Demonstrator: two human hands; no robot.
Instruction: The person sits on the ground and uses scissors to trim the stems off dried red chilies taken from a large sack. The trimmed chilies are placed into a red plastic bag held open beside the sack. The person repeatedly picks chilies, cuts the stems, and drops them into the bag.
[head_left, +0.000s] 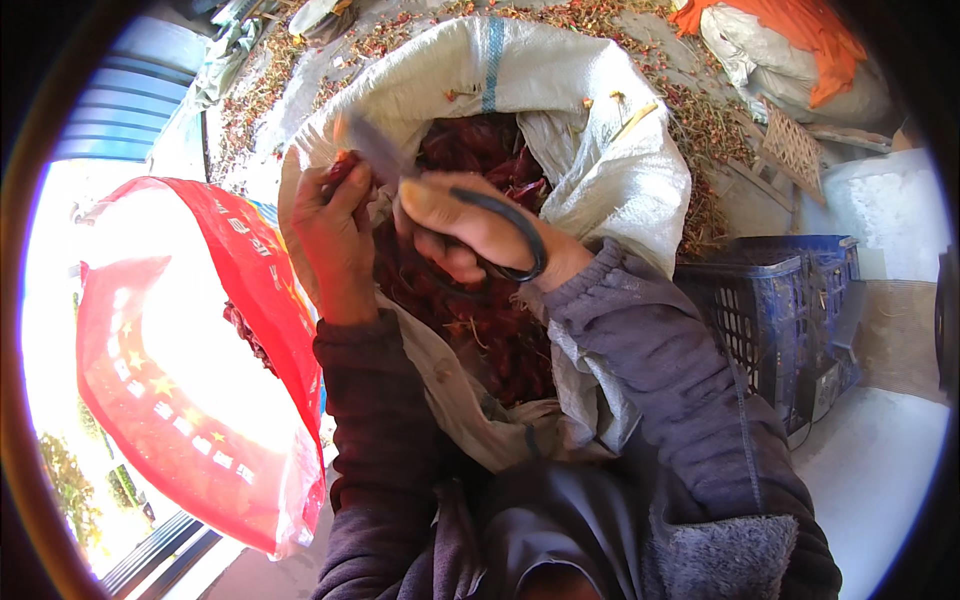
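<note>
My left hand (334, 232) pinches a dried red chili pepper (343, 166) between thumb and fingers, over the left rim of a white woven sack (622, 172). To its right, my right hand (465, 221) grips black-handled scissors (536, 247). Their blurred blades point up and left, beside the pepper; whether they touch it cannot be told. Below both hands, the rolled-down sack holds many dried red chili peppers (487, 337). Bits of stem lie on its folded rim.
A red printed bag (262, 247) with dark red pieces inside stands at the left. Blue plastic crates (757, 300) are at the right. Stems and debris (690, 142) litter the floor; a white sack under orange cloth (817, 45) is at the upper right.
</note>
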